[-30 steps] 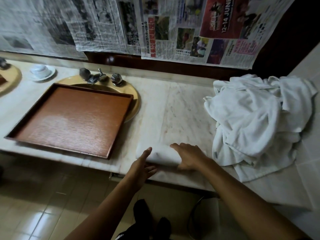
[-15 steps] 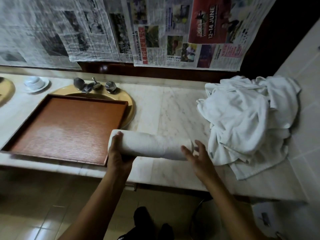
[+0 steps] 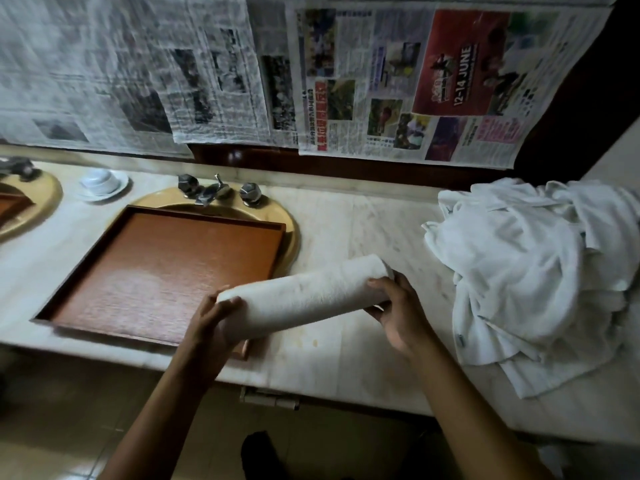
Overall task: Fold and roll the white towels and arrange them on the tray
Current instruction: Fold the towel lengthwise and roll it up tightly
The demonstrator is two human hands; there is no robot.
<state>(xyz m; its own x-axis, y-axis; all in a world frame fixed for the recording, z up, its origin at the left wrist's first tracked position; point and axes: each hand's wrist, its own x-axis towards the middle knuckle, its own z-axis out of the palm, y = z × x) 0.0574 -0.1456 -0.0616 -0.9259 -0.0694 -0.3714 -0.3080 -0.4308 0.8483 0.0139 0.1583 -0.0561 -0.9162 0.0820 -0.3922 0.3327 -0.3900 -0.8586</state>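
Lifted and tilted since a moment ago, my rolled towel (image 3: pixel 304 299), a nubby white cylinder, hangs over the smooth wooden tray (image 3: pixel 156 271) at its near right corner; left hand (image 3: pixel 207 327) and right hand (image 3: pixel 398 317) each curl round an end, with the crumpled towel pile (image 3: pixel 526 271) beside them on the marble counter (image 3: pixel 363 230)

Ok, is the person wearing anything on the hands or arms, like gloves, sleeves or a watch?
No. The bare left hand and bare right hand have no gloves, and no ring, watch or bracelet shows. Both forearms are uncovered down to the picture's edge; no sleeve is visible.
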